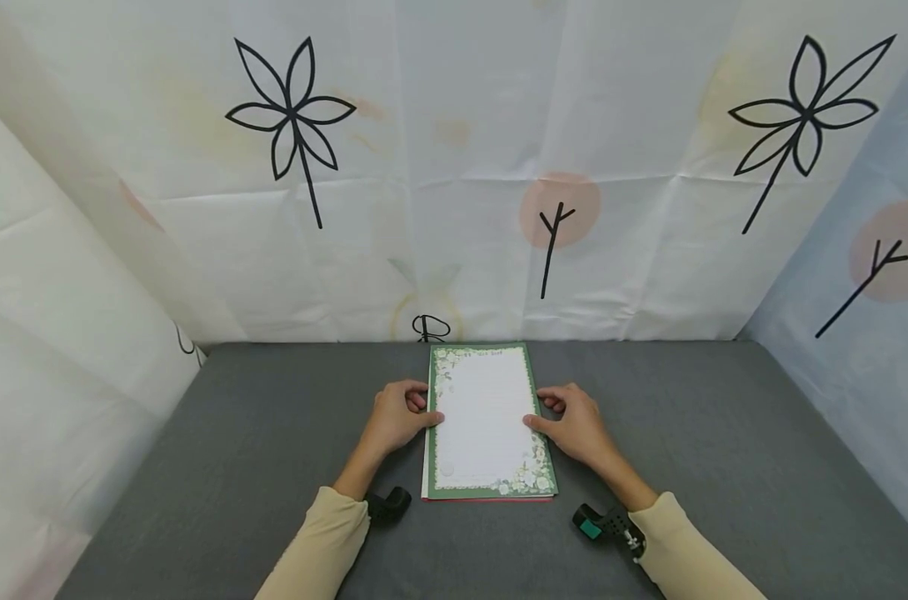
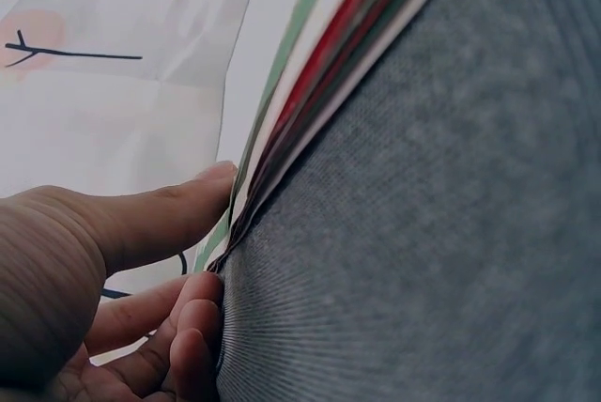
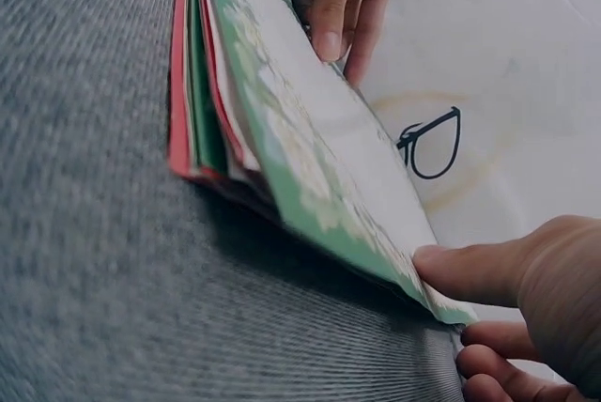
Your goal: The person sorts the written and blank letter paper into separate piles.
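A stack of stationery paper (image 1: pixel 480 417) lies on the grey table, its top sheet white with a green floral border. Red, white and green edges of the sheets beneath fan out slightly in the left wrist view. At the stack's left edge my left hand (image 1: pixel 399 414) pinches it, thumb (image 2: pixel 178 219) on the top sheet and fingers curled at the side. My right hand (image 1: pixel 574 421) grips the right edge likewise, its thumb (image 3: pixel 479 269) pressing near the border. Seen from the right wrist, the near corner of the sheets stands slightly off the cloth, with shadow under it.
Grey cloth covers the table (image 1: pixel 274 417). Behind it hangs a pale curtain (image 1: pixel 461 150) with line-drawn flowers and twigs, and similar cloth walls rise at left and right. Dark camera mounts (image 1: pixel 610 527) sit on both wrists, close above the table.
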{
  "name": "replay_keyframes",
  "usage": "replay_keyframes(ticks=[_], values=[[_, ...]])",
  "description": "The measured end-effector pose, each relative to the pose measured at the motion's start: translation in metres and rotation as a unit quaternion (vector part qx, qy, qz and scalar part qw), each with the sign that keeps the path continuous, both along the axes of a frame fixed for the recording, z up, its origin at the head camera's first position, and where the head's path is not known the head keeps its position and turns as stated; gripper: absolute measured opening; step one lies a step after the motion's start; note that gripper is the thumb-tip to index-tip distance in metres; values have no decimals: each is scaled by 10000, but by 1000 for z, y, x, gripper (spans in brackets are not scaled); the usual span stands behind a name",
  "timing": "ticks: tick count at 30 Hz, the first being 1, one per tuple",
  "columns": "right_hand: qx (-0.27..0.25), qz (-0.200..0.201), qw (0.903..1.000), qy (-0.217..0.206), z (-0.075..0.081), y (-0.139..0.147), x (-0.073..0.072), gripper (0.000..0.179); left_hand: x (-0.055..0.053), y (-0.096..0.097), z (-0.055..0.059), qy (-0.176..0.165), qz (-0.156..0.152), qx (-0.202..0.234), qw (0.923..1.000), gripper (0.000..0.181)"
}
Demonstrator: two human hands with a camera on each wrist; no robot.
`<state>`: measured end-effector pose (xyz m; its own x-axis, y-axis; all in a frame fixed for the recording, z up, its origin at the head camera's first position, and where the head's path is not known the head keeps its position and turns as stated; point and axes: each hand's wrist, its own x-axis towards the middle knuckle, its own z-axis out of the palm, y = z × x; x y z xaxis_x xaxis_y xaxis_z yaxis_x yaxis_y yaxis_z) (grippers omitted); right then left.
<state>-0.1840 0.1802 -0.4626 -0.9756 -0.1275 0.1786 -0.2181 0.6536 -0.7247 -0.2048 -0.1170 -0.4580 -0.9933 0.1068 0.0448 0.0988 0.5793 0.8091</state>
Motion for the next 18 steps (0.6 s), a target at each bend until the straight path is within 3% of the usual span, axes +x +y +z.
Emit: replay_keyframes(ticks=[6, 10, 18], values=[[-411, -216, 9989, 31, -1, -1, -2, 34, 0, 0, 1, 76, 12, -55, 10000, 50], [-936, -137, 9955, -57, 0, 0, -4, 23, 1, 1, 1, 100, 1, -84, 9999, 52], [-2096, 326, 9762, -452, 6, 1, -3, 17, 2, 1, 3, 148, 92, -81, 9998, 57]])
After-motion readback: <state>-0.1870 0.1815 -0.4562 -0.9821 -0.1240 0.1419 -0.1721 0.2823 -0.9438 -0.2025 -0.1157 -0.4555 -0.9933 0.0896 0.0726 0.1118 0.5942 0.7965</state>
